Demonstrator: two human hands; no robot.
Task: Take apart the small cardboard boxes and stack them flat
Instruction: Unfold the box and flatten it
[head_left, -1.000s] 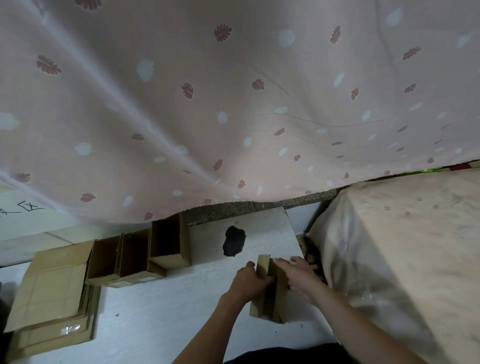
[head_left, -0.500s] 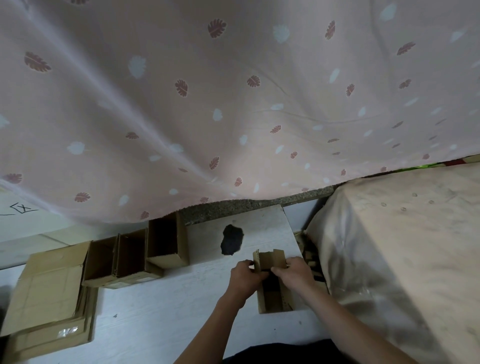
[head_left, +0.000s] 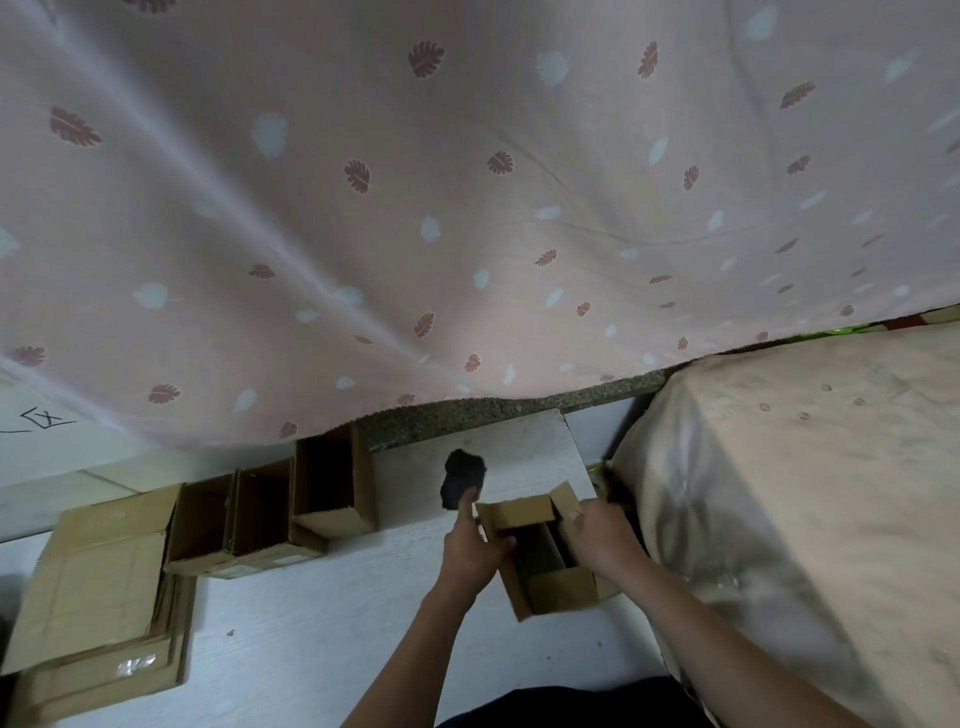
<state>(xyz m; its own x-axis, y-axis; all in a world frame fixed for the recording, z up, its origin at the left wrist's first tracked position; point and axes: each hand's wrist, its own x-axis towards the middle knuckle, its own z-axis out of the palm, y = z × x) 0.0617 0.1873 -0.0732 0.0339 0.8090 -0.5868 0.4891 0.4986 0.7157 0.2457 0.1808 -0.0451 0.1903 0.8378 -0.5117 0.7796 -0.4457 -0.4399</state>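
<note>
Head view: both hands (head_left: 540, 545) gripping an opened cardboard box (head_left: 545, 566).

Both hands are on a small cardboard box (head_left: 545, 558) sitting on the white table (head_left: 322, 639), its top flaps folded open. The left hand (head_left: 470, 551) grips its left wall with the index finger pointing up, the right hand (head_left: 602, 535) holds the right side. Left of that box stand three more open boxes (head_left: 270, 512) in a row, and further left lies a flat cardboard stack (head_left: 98, 592). A pink leaf-print curtain (head_left: 467, 208) hangs behind it.
</note>
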